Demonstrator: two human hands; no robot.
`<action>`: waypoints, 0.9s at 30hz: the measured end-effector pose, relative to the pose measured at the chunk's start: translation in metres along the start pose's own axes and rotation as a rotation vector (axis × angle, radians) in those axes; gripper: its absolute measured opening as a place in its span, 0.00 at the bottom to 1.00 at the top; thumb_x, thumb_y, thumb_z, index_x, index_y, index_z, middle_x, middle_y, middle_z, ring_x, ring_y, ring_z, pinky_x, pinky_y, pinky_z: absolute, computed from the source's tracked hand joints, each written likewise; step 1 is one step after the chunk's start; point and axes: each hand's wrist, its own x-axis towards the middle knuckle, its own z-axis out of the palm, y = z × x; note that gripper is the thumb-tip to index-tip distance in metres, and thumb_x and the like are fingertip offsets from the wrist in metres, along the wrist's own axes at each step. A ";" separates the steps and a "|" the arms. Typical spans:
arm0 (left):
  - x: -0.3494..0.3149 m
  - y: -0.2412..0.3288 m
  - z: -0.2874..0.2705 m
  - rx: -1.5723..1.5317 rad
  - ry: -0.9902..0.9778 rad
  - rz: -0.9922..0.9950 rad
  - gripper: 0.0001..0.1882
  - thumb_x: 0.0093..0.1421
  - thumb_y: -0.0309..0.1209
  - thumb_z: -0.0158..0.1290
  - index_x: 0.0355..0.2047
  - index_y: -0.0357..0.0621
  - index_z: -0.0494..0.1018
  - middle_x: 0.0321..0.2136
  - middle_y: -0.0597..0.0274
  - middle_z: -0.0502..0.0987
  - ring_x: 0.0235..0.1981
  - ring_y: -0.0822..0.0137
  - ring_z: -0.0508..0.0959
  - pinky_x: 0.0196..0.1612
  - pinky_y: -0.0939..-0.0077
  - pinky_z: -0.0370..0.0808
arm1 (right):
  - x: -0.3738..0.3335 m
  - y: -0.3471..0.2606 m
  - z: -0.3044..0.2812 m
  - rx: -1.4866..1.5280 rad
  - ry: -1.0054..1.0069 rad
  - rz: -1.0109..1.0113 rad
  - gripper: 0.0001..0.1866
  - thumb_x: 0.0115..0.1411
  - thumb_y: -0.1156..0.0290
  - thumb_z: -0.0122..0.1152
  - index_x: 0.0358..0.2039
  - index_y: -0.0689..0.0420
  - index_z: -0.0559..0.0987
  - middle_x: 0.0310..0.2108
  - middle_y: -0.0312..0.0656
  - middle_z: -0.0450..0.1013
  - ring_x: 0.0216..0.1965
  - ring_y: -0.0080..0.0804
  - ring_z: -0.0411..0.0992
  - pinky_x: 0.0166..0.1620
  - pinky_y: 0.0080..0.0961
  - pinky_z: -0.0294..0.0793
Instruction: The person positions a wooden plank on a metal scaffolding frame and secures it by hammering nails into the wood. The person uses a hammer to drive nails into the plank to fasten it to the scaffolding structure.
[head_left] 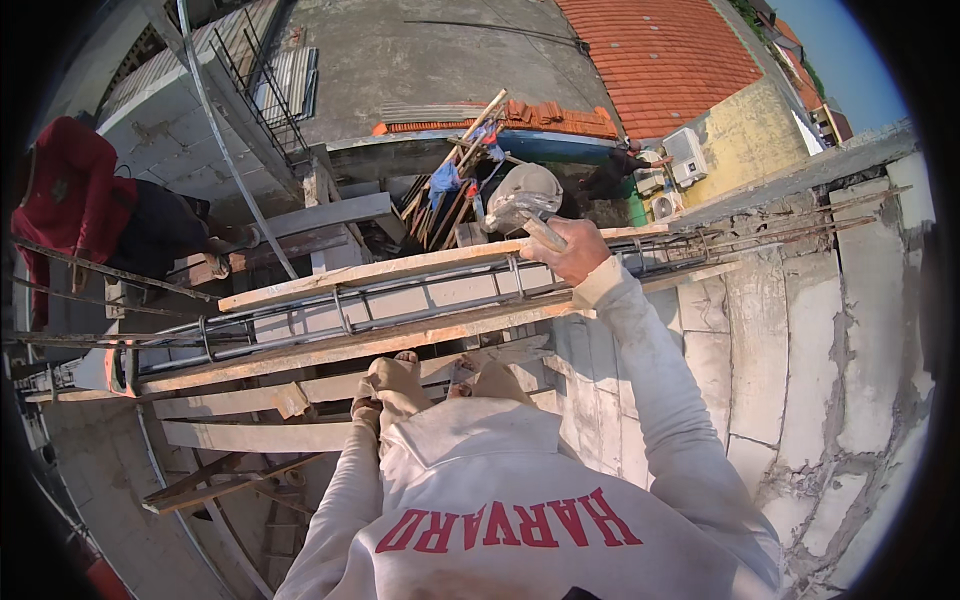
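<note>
My right hand (577, 250) is closed around the wooden handle of a hammer (543, 232), held over the far plank of a wall-top form. The greyish head points away from me and overlaps a round, cement-smeared container behind it. Below the hand runs a steel rebar cage (430, 298) between two long wooden planks, the far plank (370, 278) and the near plank (350, 345). My left hand (366, 408) hangs beside my left knee, small and shadowed, its fingers mostly hidden. Whether it holds anything cannot be made out.
A person in a red top (75, 190) bends at the left; another person (612, 172) is near white air-conditioner units (686, 157). Boards (270, 436) cross beneath my feet over a drop. A block wall (760, 340) stands right. Bamboo poles (450, 205) lean beyond the form.
</note>
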 end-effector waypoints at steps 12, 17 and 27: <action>-0.254 0.216 -0.329 -0.763 -0.384 0.485 0.12 0.67 0.34 0.64 0.38 0.33 0.82 0.29 0.60 0.83 0.28 0.71 0.80 0.34 0.77 0.77 | 0.000 0.013 0.001 -0.188 0.012 -0.033 0.27 0.56 0.49 0.77 0.37 0.64 0.84 0.29 0.57 0.78 0.32 0.58 0.77 0.38 0.43 0.76; -0.221 0.400 -0.403 -0.800 -0.057 0.965 0.13 0.72 0.37 0.59 0.44 0.38 0.81 0.28 0.67 0.77 0.29 0.76 0.73 0.40 0.82 0.69 | -0.004 0.007 -0.004 -0.176 -0.013 0.044 0.26 0.55 0.50 0.77 0.36 0.64 0.84 0.29 0.56 0.79 0.32 0.57 0.77 0.37 0.45 0.75; -0.001 0.595 -0.245 -0.050 -0.442 0.804 0.12 0.68 0.36 0.63 0.40 0.39 0.80 0.36 0.63 0.83 0.36 0.69 0.83 0.43 0.74 0.82 | -0.004 0.005 -0.009 -0.096 -0.008 0.036 0.27 0.55 0.48 0.77 0.37 0.62 0.85 0.33 0.56 0.79 0.36 0.59 0.78 0.41 0.46 0.76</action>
